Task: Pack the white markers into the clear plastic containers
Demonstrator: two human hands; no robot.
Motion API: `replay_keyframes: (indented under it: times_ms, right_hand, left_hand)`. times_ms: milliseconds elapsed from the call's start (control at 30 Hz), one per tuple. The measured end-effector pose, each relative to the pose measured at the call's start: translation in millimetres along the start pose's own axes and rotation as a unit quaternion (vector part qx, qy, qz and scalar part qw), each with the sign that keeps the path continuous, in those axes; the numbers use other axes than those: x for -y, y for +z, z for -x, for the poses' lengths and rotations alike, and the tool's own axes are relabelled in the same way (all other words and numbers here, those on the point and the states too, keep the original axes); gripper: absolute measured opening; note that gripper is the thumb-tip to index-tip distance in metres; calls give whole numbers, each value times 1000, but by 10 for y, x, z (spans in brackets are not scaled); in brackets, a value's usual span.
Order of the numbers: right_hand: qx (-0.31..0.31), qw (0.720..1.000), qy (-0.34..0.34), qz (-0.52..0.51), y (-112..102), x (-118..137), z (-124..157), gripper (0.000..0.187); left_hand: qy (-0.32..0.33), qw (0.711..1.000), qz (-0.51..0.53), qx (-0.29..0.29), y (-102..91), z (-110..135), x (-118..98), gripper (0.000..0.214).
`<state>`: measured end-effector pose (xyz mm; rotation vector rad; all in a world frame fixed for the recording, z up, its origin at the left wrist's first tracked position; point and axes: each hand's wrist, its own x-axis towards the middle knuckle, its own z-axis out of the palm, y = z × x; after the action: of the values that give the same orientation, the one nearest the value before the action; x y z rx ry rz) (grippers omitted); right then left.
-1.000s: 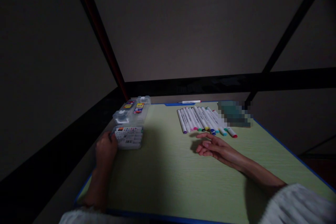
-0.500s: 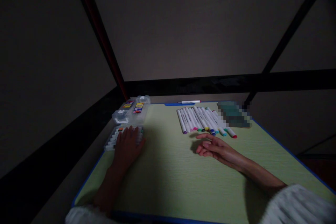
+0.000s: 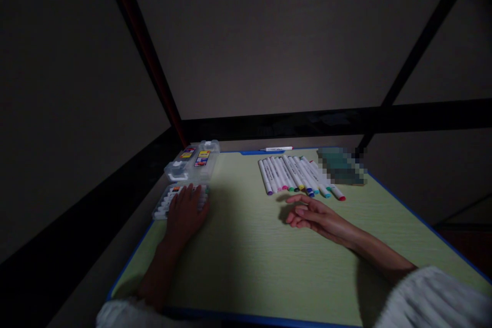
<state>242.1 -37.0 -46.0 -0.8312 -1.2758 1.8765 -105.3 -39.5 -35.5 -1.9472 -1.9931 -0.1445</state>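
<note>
Your left hand (image 3: 186, 212) lies on a tray of markers (image 3: 163, 206) at the left edge of the table (image 3: 249, 261). Just beyond its fingertips stands a plastic case (image 3: 194, 160), seemingly touching the tray, though the view is dim. Your right hand (image 3: 313, 215) rests on the table well to the right. Just beyond its fingers lies a row of markers (image 3: 292, 175), side by side. Behind the row, at the far edge, lies a single marker (image 3: 275, 149), and right of the row sits an object (image 3: 342, 166) too blurred to name.

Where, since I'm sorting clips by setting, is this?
Probably a dim drawing desk indoors: a pale green, blue-edged tabletop, a row of white markers with coloured caps, and a clear plastic marker case.
</note>
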Motion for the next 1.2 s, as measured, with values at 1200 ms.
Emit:
replay_keyframes:
  times_ms: [1200]
  right_hand:
    - [15,1000,-2,13,14,21,3,33]
  left_hand:
    - [121,978,148,-78,-152,-316,-441,31]
